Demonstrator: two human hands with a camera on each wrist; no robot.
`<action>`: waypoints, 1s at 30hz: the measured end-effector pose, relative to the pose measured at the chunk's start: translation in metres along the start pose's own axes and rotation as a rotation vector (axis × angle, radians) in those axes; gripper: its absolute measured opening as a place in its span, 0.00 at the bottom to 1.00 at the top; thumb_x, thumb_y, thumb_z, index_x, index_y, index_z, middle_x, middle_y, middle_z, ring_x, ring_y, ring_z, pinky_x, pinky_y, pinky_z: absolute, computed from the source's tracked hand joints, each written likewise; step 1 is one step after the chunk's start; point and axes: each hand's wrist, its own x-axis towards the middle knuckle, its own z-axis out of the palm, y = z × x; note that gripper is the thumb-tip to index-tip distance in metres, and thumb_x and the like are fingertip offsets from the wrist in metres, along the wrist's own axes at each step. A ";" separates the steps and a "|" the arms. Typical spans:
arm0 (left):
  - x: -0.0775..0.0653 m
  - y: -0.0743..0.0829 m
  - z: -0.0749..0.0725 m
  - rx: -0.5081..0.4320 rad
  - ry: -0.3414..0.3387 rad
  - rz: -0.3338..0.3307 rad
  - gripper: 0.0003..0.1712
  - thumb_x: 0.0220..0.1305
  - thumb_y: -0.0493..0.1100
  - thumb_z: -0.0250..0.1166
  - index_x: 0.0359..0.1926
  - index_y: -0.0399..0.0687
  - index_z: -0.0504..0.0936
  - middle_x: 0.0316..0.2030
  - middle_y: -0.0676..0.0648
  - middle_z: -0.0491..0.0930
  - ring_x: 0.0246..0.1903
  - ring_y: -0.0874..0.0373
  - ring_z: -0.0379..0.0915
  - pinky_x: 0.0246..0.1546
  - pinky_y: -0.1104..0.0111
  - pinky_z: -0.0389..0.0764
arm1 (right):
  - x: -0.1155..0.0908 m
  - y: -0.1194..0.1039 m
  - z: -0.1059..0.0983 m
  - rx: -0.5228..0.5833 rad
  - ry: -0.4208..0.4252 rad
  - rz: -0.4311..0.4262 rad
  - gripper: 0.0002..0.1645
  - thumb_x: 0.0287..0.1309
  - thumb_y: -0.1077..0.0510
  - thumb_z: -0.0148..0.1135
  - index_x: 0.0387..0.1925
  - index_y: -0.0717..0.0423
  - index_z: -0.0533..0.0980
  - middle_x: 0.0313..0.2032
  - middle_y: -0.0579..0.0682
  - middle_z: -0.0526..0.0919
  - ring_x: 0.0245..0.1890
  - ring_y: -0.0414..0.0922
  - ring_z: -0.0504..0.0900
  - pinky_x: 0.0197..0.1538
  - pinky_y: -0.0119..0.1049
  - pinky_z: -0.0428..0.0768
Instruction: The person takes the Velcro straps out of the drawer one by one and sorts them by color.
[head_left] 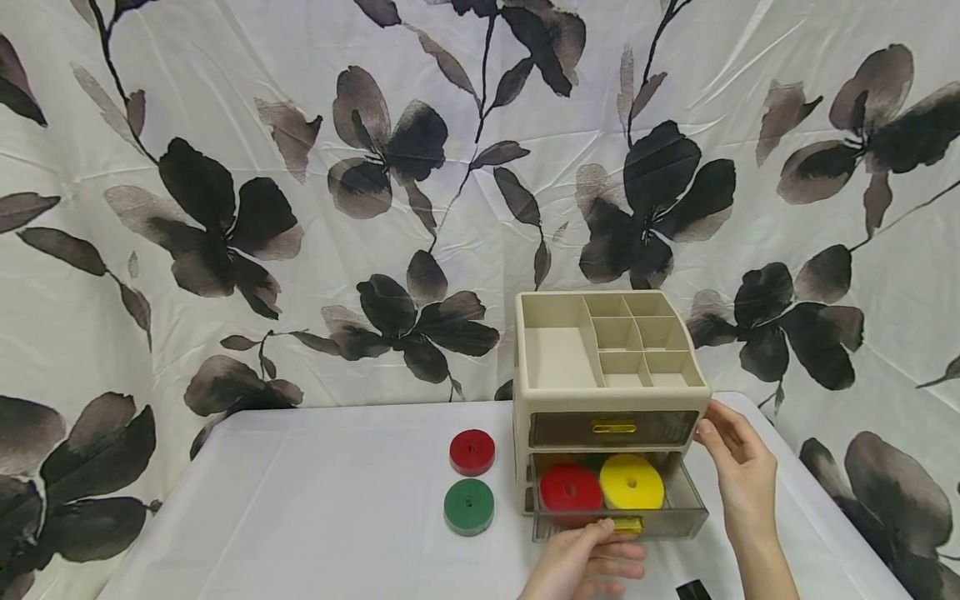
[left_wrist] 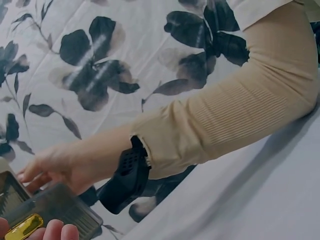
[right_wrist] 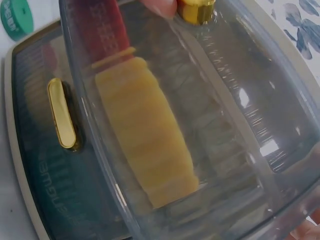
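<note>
head view: the lower drawer [head_left: 678, 525] is sitting open toward the person. its gold handle [head_left: 628, 526], long axis running left to right, is lying just up and right of the left hand [head_left: 585, 564], the nearer of the two. that thumb is meeting the drawer front beside the handle, fingers extending below; whether they are pinching it, i cannot tell. the right hand [head_left: 744, 471] is resting relaxed fingers against the right side of the cabinet [head_left: 615, 400].

materials: the cabinet is showing smooth cream plastic, edges rounding off; the drawer is looking smoky, glossy, see-through; the handle is gleaming. inside, a red disc [head_left: 568, 483] and a yellow disc [head_left: 632, 483] are lying side by side, each showing a small central hole. left of the cabinet, a second red disc [head_left: 472, 450] and a green disc [head_left: 468, 504] are resting on the white surface [head_left: 337, 500].
</note>
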 end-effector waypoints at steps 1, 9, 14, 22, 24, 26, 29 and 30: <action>-0.001 0.000 0.000 0.005 0.000 -0.009 0.26 0.69 0.55 0.53 0.50 0.38 0.81 0.43 0.44 0.86 0.42 0.56 0.84 0.46 0.67 0.83 | 0.000 0.000 0.000 0.002 -0.001 -0.002 0.20 0.62 0.66 0.59 0.56 0.63 0.74 0.45 0.37 0.82 0.44 0.32 0.81 0.45 0.18 0.78; -0.009 -0.004 0.001 0.020 -0.025 -0.040 0.26 0.70 0.53 0.52 0.54 0.37 0.80 0.43 0.44 0.86 0.41 0.58 0.84 0.51 0.64 0.81 | -0.001 0.001 -0.001 0.000 -0.007 -0.019 0.20 0.62 0.66 0.58 0.56 0.63 0.75 0.44 0.38 0.82 0.43 0.32 0.81 0.45 0.18 0.78; -0.013 -0.007 -0.001 0.011 -0.050 -0.053 0.26 0.70 0.54 0.52 0.54 0.37 0.79 0.44 0.44 0.86 0.42 0.58 0.84 0.52 0.64 0.81 | 0.000 0.001 -0.001 -0.007 -0.003 -0.021 0.20 0.62 0.66 0.59 0.56 0.63 0.75 0.44 0.38 0.82 0.43 0.32 0.81 0.45 0.18 0.78; -0.017 -0.009 0.001 -0.017 -0.056 -0.071 0.26 0.69 0.54 0.53 0.54 0.37 0.79 0.44 0.45 0.86 0.43 0.58 0.84 0.51 0.66 0.81 | 0.000 0.001 -0.001 -0.021 0.000 -0.023 0.20 0.62 0.66 0.59 0.56 0.63 0.75 0.44 0.37 0.82 0.44 0.32 0.81 0.45 0.17 0.78; -0.017 -0.010 0.003 -0.021 -0.045 -0.070 0.26 0.69 0.54 0.54 0.53 0.36 0.80 0.43 0.45 0.87 0.43 0.58 0.84 0.50 0.67 0.81 | 0.000 0.001 -0.001 -0.016 -0.001 -0.026 0.20 0.62 0.66 0.59 0.56 0.63 0.75 0.44 0.37 0.82 0.43 0.32 0.81 0.45 0.17 0.78; -0.018 -0.010 0.004 -0.017 -0.034 -0.068 0.26 0.69 0.53 0.54 0.52 0.36 0.80 0.42 0.45 0.87 0.43 0.57 0.84 0.50 0.66 0.82 | 0.000 0.001 -0.001 -0.011 -0.003 -0.031 0.20 0.61 0.67 0.59 0.56 0.63 0.75 0.44 0.37 0.82 0.43 0.32 0.81 0.45 0.17 0.78; -0.018 -0.010 0.005 -0.012 -0.021 -0.061 0.25 0.69 0.52 0.54 0.52 0.35 0.80 0.42 0.45 0.87 0.42 0.56 0.84 0.49 0.66 0.82 | 0.000 0.001 -0.001 -0.005 -0.007 -0.040 0.20 0.61 0.67 0.58 0.56 0.64 0.74 0.44 0.37 0.82 0.43 0.32 0.81 0.45 0.17 0.78; -0.018 -0.010 0.005 -0.009 -0.020 -0.060 0.25 0.69 0.52 0.54 0.52 0.35 0.80 0.41 0.45 0.87 0.42 0.56 0.84 0.49 0.66 0.82 | 0.000 0.001 -0.001 -0.002 -0.009 -0.042 0.20 0.61 0.67 0.58 0.56 0.64 0.74 0.44 0.37 0.82 0.43 0.32 0.81 0.45 0.17 0.78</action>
